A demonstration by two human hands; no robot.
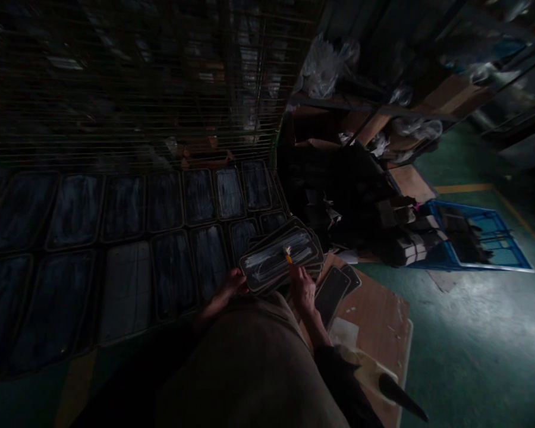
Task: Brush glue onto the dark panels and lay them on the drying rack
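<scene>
My right hand (303, 286) is closed around a small brush (288, 257) with a yellow-orange handle and a pale tip. The tip rests on the face of a dark rectangular panel (267, 266) with rounded corners and whitish smears. At the panel's left end, my left hand (235, 283) grips the corner with curled fingers. More panels of the same shape are stacked askew beneath it. Just right of my right hand, a dark panel (332, 291) without visible smears lies on a brown board.
Rows of similar smeared panels (75, 208) spread to the left, one of them paler (125, 288). Behind them rises a wire mesh (160, 107). The brown board (374, 321), a blue crate (494, 238) and shelving with plastic bags (323, 65) are on the right.
</scene>
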